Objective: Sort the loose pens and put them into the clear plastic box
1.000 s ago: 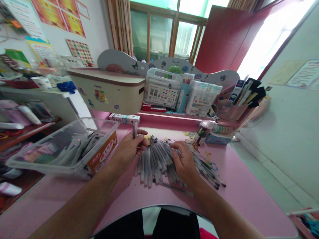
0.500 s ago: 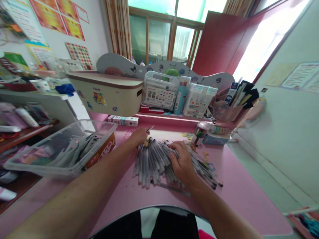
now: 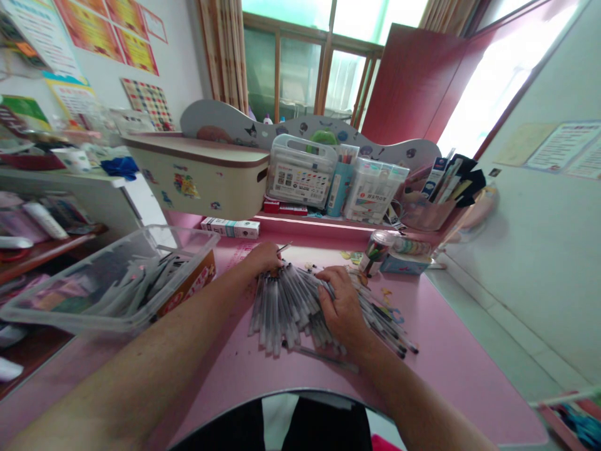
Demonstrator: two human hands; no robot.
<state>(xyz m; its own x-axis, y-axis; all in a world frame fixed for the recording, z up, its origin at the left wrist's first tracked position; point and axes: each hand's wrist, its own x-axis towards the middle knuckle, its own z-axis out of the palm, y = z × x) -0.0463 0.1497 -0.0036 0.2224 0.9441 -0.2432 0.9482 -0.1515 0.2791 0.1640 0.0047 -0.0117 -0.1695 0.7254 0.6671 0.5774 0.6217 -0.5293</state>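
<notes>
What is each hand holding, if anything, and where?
Left hand: what looks like a pen, one end poking out, gripped part hidden. Right hand: on the pen pile, grip unclear.

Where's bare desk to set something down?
Biggest patch: right side of the pink desk, between the right forearm and the desk's right edge. Smaller: front strip between the pens and the curved front edge. Crowded: middle, pens around the right hand; back right, jar and blue box.

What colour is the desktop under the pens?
The desktop under the pens is pink; it shows best in the head view.
</notes>
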